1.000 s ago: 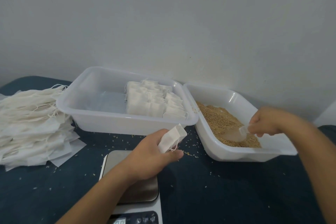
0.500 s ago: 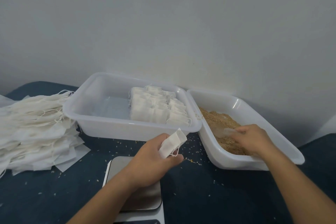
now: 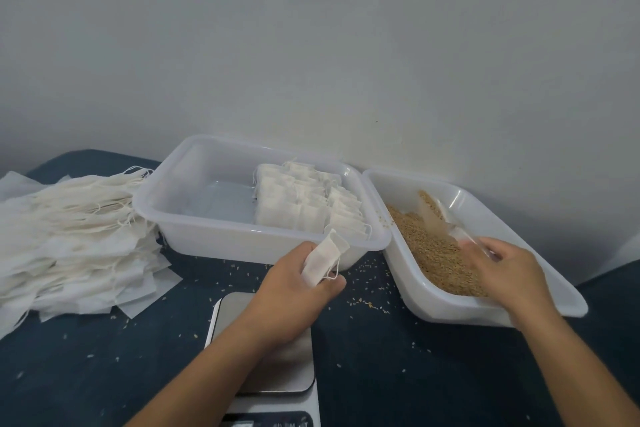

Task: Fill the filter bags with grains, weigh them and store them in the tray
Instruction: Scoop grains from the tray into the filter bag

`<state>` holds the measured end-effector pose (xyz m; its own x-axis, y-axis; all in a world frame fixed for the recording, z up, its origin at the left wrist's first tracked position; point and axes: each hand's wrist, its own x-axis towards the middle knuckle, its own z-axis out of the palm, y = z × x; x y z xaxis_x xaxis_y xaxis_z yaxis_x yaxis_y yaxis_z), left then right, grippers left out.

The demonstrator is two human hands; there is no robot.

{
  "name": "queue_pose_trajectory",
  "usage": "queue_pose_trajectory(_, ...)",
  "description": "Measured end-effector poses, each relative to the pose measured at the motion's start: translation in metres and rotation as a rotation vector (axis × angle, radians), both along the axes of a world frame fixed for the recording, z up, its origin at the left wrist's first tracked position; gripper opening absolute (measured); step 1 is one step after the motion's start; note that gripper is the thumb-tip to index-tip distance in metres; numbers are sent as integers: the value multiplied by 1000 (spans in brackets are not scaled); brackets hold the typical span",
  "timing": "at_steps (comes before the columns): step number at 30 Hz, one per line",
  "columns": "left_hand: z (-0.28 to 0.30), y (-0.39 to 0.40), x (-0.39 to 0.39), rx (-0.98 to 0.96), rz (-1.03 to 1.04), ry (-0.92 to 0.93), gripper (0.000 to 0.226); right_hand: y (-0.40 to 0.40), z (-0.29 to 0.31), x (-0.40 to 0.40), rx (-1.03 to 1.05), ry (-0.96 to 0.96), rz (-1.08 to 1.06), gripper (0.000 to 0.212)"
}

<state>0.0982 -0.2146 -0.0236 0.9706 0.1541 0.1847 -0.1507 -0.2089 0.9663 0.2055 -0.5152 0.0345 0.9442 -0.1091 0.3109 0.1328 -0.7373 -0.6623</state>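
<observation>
Two translucent white plastic trays, rectangular with rounded corners and rolled rims, sit side by side against a pale wall on a dark blue worktop [image 3: 398,367]. The storage tray [image 3: 180,215] on the left holds filled filter bags [image 3: 304,204], small off-white pouches with drawstrings, packed in rows at its right end; exact count cannot be told, well over a dozen. Its left end shows bare bottom. The grain tray [image 3: 450,308] on the right is tilted and holds a bed of tan, fine grains [image 3: 433,250]. A clear plastic scoop [image 3: 440,222] lies in the grains, some grain in its bowl. The right hand [image 3: 502,270] is at the scoop's handle, fingers curled on it, though motion blur softens the grip. The left hand [image 3: 294,291] hovers above one digital scale [image 3: 273,374] with a brushed-metal square platter; its fingers pinch one filter bag [image 3: 323,256], limp woven paper, mouth upward, string looping over the thumb, held just in front of the storage tray's near rim. One loose heap of empty filter bags [image 3: 69,243], flat, with tangled strings, lies left of the storage tray. Spilled grains [image 3: 367,302] dot the worktop between the trays and the scale.
</observation>
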Motion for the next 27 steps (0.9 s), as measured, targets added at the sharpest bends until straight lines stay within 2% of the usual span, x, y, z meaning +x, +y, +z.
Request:
queue_pose_trajectory(4,-3,5,2,13,14,-2,13,11,21,-29,35,4,184,26)
queue_pose_trajectory(8,-5,8,4,48,42,-9,13,20,46,-59,-28,128,441,25)
queue_pose_trajectory(11,-5,10,5,85,68,-21,15,24,63,-73,-117,162,538,25)
queue_pose_trajectory(21,-6,12,2,241,108,-21,20,25,95,-76,-372,167,586,32)
queue_pose_trajectory(27,-8,10,1,425,109,-38,24,34,121,-74,-506,131,619,41)
